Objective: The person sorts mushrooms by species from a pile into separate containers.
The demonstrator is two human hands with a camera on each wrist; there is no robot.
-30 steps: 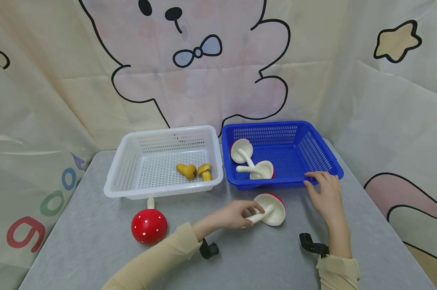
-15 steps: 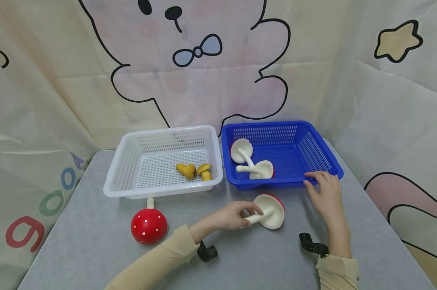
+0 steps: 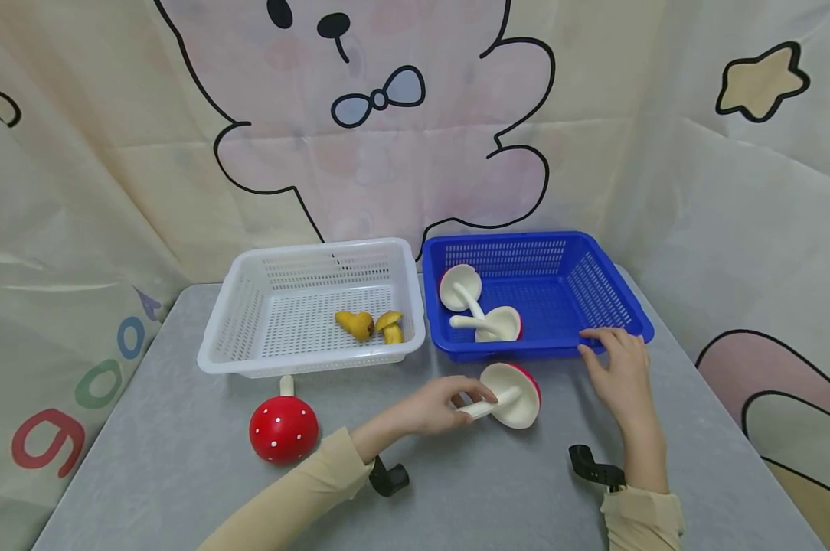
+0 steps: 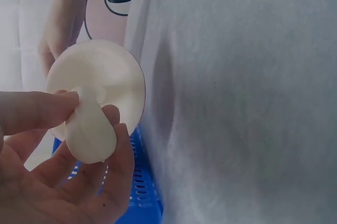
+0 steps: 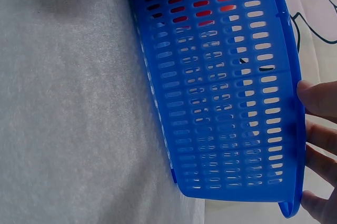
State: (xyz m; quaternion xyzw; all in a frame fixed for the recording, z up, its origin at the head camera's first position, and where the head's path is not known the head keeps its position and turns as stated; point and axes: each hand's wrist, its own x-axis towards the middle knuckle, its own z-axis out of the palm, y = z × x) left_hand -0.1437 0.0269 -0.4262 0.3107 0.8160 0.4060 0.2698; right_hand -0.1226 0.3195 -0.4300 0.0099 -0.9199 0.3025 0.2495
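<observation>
My left hand (image 3: 442, 405) pinches the white stem of a toy mushroom (image 3: 513, 396) between thumb and fingers. The cap's pale underside faces up and its red edge shows at the far side; in the left wrist view, the mushroom's stem (image 4: 90, 132) points back toward the palm. It is in front of the blue basket (image 3: 535, 350). My right hand (image 3: 618, 375) rests with its fingertips on that basket's front rim, near the right corner. In the right wrist view, the thumb and fingers (image 5: 320, 100) lie spread along the rim. Two more red-capped mushrooms (image 3: 501, 324) lie inside the basket.
A white basket (image 3: 312, 361) stands left of the blue one, with two small yellow mushrooms (image 3: 389, 327) in it. Another red mushroom with white dots (image 3: 283, 430) lies on the grey table (image 3: 484, 497), in front of the white basket. Printed cloth (image 3: 374, 161) hangs behind and at both sides.
My left hand has shifted slightly to the left with the mushroom, which dipped toward me and then rose back a little. The right hand stays on the rim.
</observation>
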